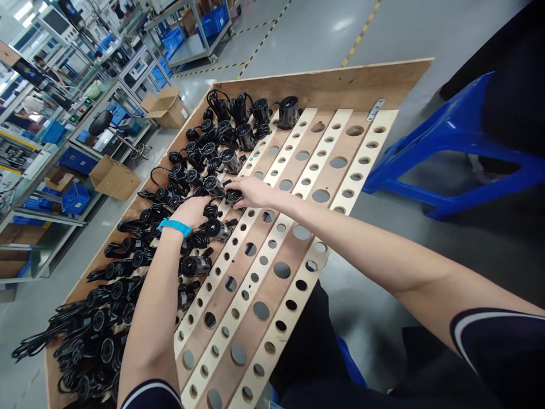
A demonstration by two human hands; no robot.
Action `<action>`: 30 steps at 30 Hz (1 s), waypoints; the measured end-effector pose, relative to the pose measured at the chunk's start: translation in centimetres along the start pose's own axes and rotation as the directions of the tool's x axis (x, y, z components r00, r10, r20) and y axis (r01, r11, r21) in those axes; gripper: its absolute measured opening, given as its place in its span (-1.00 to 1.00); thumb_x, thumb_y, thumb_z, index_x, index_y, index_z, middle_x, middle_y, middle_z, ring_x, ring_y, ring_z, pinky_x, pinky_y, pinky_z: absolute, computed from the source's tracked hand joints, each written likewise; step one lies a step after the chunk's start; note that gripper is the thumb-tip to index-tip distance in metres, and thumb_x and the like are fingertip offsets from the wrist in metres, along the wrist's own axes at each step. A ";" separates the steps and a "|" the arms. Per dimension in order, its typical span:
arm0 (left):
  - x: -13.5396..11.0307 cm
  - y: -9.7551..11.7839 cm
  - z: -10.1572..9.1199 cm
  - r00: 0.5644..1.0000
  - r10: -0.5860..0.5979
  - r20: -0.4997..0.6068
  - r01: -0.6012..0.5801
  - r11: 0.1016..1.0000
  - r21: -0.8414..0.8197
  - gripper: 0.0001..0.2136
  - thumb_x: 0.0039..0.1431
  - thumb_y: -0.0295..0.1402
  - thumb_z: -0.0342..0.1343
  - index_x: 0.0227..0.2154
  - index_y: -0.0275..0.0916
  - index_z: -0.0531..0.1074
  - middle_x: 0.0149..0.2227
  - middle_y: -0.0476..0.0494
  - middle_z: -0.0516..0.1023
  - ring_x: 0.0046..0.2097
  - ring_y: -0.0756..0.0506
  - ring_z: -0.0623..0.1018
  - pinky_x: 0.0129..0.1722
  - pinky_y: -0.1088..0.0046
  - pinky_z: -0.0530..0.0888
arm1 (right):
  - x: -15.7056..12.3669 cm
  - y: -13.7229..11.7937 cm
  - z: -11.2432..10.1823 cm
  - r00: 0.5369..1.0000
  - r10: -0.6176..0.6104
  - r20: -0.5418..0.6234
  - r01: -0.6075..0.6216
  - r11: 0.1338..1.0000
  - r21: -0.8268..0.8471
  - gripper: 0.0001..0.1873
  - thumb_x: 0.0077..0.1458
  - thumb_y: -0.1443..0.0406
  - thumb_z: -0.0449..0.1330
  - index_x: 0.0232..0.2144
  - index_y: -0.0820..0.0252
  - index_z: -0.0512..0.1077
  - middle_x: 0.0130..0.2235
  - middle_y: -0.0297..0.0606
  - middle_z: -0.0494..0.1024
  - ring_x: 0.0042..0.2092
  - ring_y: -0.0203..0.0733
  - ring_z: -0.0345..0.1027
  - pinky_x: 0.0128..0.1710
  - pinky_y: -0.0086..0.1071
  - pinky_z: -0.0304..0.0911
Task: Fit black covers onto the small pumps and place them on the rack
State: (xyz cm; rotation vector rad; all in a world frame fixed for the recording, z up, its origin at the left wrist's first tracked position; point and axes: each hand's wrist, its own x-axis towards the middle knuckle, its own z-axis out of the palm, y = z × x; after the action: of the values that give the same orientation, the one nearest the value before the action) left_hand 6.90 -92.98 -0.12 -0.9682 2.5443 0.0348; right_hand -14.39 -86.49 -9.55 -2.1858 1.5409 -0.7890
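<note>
Black motor (233, 196): one, midway along the wooden rack (336, 85), where its filled side ends; long axis partly hidden. My right hand (252, 192): nearer, thumb and fingers closed around that motor. My left hand (192, 211): deeper in the rack's filled side, beside cords (212, 210); grip, cannot tell. Blue stool (462, 111): right of rack. Grey floor (315, 34): beyond rack.

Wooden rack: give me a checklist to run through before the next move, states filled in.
1. Right hand on a black cylindrical device: ok, fingers around it.
2. Left hand gripping securely: cannot tell, fingertips hidden among the devices.
3. Black cables all within the wooden rack: not ok, some spill over its near left edge.
4. Blue wristband on the left wrist: ok.
5. Metal plate at the far right corner: ok, in place.
</note>
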 end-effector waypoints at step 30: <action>-34.2 73.4 -5.9 -0.642 0.766 -0.040 -0.766 -0.643 -0.019 -0.69 0.31 -0.24 0.11 0.07 -0.10 0.50 0.01 -0.19 0.63 0.03 -0.18 0.61 0.12 0.24 0.53 | -83.1 -53.1 -10.2 -0.652 0.254 -0.714 -0.690 -0.589 0.421 -0.57 0.21 0.29 0.27 0.10 0.35 0.47 0.01 0.18 0.57 0.09 0.23 0.43 0.06 -0.05 0.30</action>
State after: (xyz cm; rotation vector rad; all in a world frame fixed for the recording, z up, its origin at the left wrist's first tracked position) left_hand -19.41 -16.78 9.64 2.0372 2.1109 0.6438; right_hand -2.33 10.15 9.09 0.9822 3.2917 -0.1334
